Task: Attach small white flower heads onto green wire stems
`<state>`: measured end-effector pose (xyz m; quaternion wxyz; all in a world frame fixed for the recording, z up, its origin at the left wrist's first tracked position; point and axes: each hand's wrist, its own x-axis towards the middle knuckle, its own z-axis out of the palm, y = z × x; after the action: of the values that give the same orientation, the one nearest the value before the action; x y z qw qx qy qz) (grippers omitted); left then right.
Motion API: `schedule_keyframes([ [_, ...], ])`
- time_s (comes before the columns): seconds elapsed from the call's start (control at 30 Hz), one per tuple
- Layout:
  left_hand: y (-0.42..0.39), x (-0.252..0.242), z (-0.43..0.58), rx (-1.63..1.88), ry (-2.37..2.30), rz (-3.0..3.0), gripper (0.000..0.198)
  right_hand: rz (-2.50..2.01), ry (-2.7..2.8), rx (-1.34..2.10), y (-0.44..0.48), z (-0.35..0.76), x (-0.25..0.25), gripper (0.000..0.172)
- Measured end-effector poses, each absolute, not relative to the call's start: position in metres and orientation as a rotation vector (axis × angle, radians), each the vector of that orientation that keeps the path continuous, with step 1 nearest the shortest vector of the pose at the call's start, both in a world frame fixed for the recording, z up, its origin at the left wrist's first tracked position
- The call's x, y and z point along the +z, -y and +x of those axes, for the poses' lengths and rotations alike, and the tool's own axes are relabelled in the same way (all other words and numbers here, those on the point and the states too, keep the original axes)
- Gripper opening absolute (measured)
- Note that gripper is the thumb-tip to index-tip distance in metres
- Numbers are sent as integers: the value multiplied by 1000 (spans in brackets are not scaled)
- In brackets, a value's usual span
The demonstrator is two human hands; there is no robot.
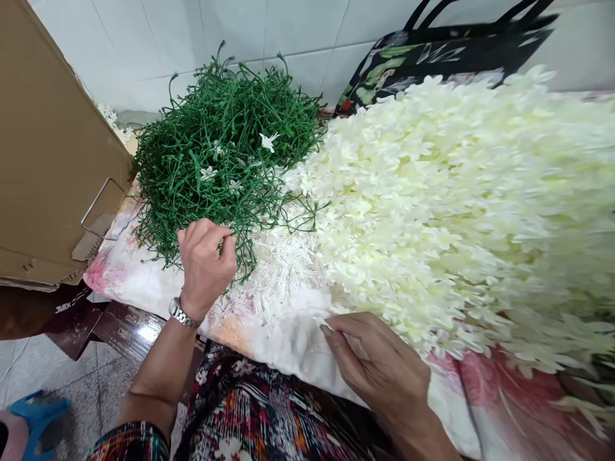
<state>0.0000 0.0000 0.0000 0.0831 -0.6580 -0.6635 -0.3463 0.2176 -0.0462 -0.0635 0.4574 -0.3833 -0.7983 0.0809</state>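
Person is working seated-height at a cloth-covered surface, parts sorted by type. Left hand [206, 259] is sitting at the front edge of the green plastic stem heap [216, 121], fingers curled in; can't tell if it's gripping a stem, since the knuckles are hiding the palm. Right hand [382, 362] is pinching a small white piece [321, 322] between thumb and fingertips, by what looks like an edge grip; probably suits something that light and leaves the rest of it exposed. Loose white filaments [283, 269] are lying between the stems and the cream artificial blossoms [408, 211], so each type is falling near one hand or the other: stems left, blossoms right. A few white florets [269, 142] are resting on the stems. Floral cloth [163, 285] is covering the surface, likely giving small parts a soft bed that's stopping them sliding. Black floral bag [423, 61] is standing behind the blossoms against the tiled wall [298, 25], presumably parked out of the working area. Cardboard box [62, 147] is standing at the left end, beside the stems.
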Motion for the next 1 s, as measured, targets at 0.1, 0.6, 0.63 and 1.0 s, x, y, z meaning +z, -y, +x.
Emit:
schedule_keyframes([
  [0.1, 10, 5, -4, -1668, 1927, -1889, 4, -937, 1966, 222, 47, 219, -64, 22],
  [0.6, 64, -38, 77, -1439, 1556, -2888, 10, -1139, 1851, 175, 52, 227, -56, 20],
  [0.63, 65, -42, 78, -1321, 1487, -2914, 11, -1160, 1861, 151, 53, 229, -56, 20],
  [1.0, 60, -47, 72, -1165, 1076, -3013, 12, -1180, 1897, 158, 56, 237, -59, 20],
])
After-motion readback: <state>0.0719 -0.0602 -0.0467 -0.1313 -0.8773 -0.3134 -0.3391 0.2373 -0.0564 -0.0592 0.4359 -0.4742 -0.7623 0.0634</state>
